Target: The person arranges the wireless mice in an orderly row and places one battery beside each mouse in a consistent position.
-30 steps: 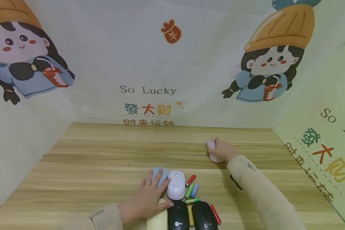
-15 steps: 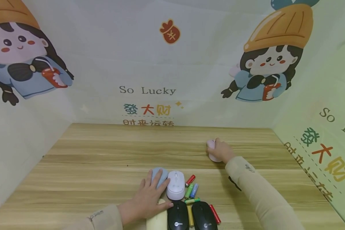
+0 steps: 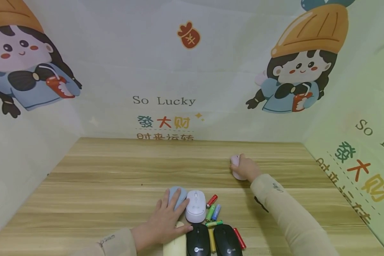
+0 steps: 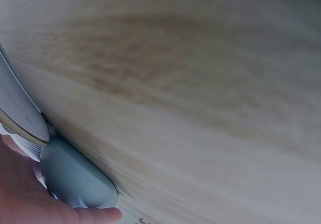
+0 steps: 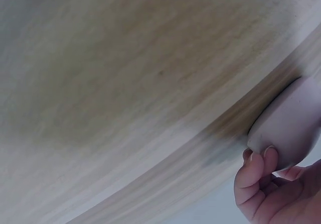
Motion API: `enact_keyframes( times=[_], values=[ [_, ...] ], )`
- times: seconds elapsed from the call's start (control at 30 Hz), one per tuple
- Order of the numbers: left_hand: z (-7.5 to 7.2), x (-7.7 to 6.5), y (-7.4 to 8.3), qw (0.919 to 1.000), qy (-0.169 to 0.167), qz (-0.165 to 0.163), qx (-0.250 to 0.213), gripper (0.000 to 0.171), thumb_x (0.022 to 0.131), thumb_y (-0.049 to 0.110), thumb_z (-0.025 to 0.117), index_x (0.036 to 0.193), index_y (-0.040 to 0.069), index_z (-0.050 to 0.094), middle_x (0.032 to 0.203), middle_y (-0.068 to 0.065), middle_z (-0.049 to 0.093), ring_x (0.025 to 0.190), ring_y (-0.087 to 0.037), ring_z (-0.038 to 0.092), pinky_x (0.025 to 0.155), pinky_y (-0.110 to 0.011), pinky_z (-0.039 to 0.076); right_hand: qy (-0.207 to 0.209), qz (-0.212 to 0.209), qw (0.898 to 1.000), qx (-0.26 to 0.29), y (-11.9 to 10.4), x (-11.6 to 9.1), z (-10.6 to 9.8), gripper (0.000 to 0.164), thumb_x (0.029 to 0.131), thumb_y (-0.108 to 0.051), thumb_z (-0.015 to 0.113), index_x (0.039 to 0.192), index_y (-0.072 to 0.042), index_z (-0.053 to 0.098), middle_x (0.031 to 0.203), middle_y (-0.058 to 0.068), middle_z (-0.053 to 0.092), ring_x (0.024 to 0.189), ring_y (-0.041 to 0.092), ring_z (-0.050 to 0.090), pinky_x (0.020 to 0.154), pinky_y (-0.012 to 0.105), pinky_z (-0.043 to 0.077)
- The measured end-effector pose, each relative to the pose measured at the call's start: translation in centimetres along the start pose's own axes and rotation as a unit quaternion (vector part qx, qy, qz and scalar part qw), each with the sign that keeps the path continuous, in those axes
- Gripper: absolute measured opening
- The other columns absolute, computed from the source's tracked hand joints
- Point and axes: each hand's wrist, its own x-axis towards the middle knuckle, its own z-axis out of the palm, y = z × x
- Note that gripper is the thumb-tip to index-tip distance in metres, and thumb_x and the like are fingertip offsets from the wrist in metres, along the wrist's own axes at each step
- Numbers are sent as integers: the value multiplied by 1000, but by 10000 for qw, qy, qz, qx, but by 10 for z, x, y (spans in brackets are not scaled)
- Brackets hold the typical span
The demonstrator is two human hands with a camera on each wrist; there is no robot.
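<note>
My right hand (image 3: 249, 168) grips a pale pink computer mouse (image 3: 235, 161) on the far right part of the table; the right wrist view shows its fingertips (image 5: 255, 164) curled against the end of the mouse. Toward the front, my left hand (image 3: 166, 221) lies with fingers spread over a blue mouse (image 3: 176, 195) and a cream-yellow mouse (image 3: 175, 244). Its thumb reaches the edge of a black mouse (image 3: 198, 240), and its index fingertip is right at a white mouse (image 3: 196, 204). The left wrist view shows the blue mouse (image 4: 75, 174) beside the fingers.
A second black mouse (image 3: 227, 240) stands at the front. Several batteries lie among the mice, including a red battery (image 3: 212, 201), a blue battery (image 3: 216, 212), a yellow battery (image 3: 212, 241) and another red battery (image 3: 240, 238). Printed cloth walls (image 3: 166, 64) enclose the wooden table (image 3: 108, 170).
</note>
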Motion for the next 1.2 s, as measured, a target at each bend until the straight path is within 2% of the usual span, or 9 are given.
enact_keyframes(
  times=[0.2,0.4,0.53,0.63,0.8,0.93,1.03,1.1,1.2],
  values=[
    [2,1,-1,10000,31,4,5,78,85,62,44,142,11,33,149,-22,15,132,-52,9,98,-65,25,-42,-63,10000,13,3,1,-1,68,87,-39,50,129,12,34,101,30,58,76,31,59,64,40,49],
    [1,0,0,10000,-37,1,-51,79,85,64,42,142,11,32,149,-22,14,132,-52,7,98,-65,24,153,-346,9991,-209,2,-5,-26,72,93,-47,43,132,12,35,119,33,51,101,43,55,77,49,48],
    [1,0,0,10000,1,1,-37,78,85,63,43,142,10,33,149,-23,15,132,-52,8,98,-65,24,576,-863,9932,-521,-11,-20,-49,64,94,-45,41,132,7,40,122,28,53,102,41,56,79,49,48],
    [2,0,0,10000,32,2,-31,78,85,62,44,142,10,33,149,-23,15,132,-53,9,98,-65,24,611,-1409,9862,-612,-25,-41,-54,57,95,-42,42,129,4,46,117,24,58,99,37,59,79,47,48],
    [3,1,-2,9999,107,55,-32,78,85,64,42,141,10,34,149,-23,16,132,-53,9,98,-65,24,421,-2212,9727,-564,-42,-82,-35,43,93,-33,51,121,-1,53,107,18,63,87,28,63,66,40,52],
    [3,-1,-3,9996,245,125,-24,78,85,65,41,141,10,34,148,-24,18,131,-53,11,97,-66,25,581,-3047,9479,-730,-45,-101,-12,26,88,-20,58,109,-4,59,95,11,66,65,15,59,52,28,48],
    [1,-1,-2,9997,208,101,-8,79,85,64,42,141,10,34,148,-24,17,131,-53,11,97,-66,25,236,-3392,9373,-770,-46,-110,-2,19,88,-17,58,102,-5,60,87,7,64,61,10,53,53,25,46],
    [0,-1,0,9999,113,55,-21,78,85,63,42,142,10,33,149,-23,16,132,-52,10,98,-65,24,-142,-3325,9400,-752,-48,-118,2,19,88,-20,57,101,-6,61,83,3,62,62,8,50,55,26,46],
    [-1,-1,1,10000,61,40,-1,79,85,62,43,142,10,32,149,-23,15,132,-52,9,98,-65,24,-405,-3281,9411,-704,-52,-131,6,23,88,-26,57,98,-6,60,73,-1,58,59,7,48,52,25,43]
  ],
)
